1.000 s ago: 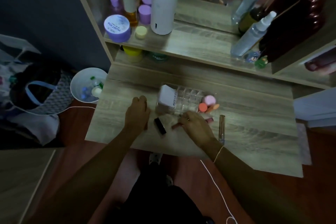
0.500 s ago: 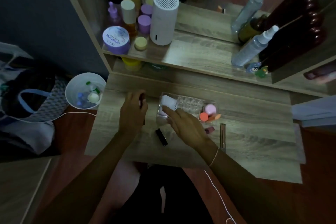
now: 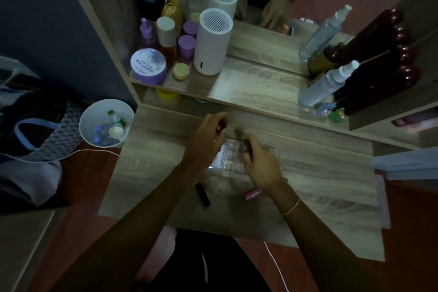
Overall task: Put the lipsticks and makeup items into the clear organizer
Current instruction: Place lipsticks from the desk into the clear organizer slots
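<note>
The clear organizer (image 3: 233,150) sits mid-table with a white tube (image 3: 221,158) lying in its left part. Just left of it my left hand (image 3: 205,141) is raised, fingers pinched on a small dark lipstick (image 3: 224,124). My right hand (image 3: 262,165) hovers over the organizer's right half and hides it, its fingers closed on a small dark reddish lipstick (image 3: 246,144) above the compartments. On the table near the front lie a black lipstick (image 3: 203,194) and a pink lipstick (image 3: 253,193), the pink one partly under my right wrist.
The shelf above holds a white cylindrical humidifier (image 3: 213,42), a purple jar (image 3: 148,66), several bottles, a spray bottle (image 3: 328,83) and a dark beaded object (image 3: 379,66). A white bin (image 3: 106,123) and a bag (image 3: 30,130) stand on the floor at left.
My right hand lifted a reddish lipstick off the table and carried it forward over the organizer. My left hand rose from the table, holding a dark lipstick. The view tilted upward.
</note>
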`<state>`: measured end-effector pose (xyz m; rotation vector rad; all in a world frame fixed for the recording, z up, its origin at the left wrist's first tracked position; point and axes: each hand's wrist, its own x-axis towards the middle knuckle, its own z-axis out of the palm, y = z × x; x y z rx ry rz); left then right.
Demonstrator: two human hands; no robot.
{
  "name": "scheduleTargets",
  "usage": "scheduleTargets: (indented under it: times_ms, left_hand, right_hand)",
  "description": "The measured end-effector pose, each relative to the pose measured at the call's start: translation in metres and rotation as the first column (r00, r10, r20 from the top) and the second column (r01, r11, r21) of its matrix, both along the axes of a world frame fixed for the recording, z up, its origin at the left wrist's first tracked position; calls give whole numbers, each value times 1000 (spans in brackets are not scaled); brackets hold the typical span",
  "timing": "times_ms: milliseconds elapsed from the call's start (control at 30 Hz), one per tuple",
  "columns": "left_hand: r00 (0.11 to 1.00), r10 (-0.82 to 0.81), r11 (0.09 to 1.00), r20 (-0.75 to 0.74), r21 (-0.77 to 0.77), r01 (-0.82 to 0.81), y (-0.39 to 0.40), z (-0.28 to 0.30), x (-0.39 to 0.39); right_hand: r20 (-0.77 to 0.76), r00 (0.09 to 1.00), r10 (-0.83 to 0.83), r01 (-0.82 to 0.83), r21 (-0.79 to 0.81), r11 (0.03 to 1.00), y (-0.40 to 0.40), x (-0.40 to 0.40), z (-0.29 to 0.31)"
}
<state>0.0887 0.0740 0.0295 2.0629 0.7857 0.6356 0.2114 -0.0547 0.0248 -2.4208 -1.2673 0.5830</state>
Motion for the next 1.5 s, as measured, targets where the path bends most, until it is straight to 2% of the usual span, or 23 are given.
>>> scheduleTargets:
  times_ms: [100,200,433,667,867,1500]
  left_hand:
    - [999,-43,999,2,28,43,-8,1,11]
    - [997,-78,996,-10,43,78,-17,2,19]
    - [995,-98,995,2,17,98,-25,5,32]
    - [980,-126,988,-151,64,137,-32,-4,32]
    - [976,-102,990,-192,74,118,-40,-5,27]
    - [978,-34,997,-205,57,47,-35,-20,20]
  right_hand:
    - [-124,991,-42,34,-65,997,2,11,2]
    - [-175,983,-46,25,-119,993,3,20,5]
    - [-179,983,49,-87,-213,973,5,37,3]
    - [-209,973,94,-134,-190,973,7,39,7]
    - [-265,960,86,-142,-200,969,10,42,7]
    - [-187,977,99,-149,-271,951,26,46,6]
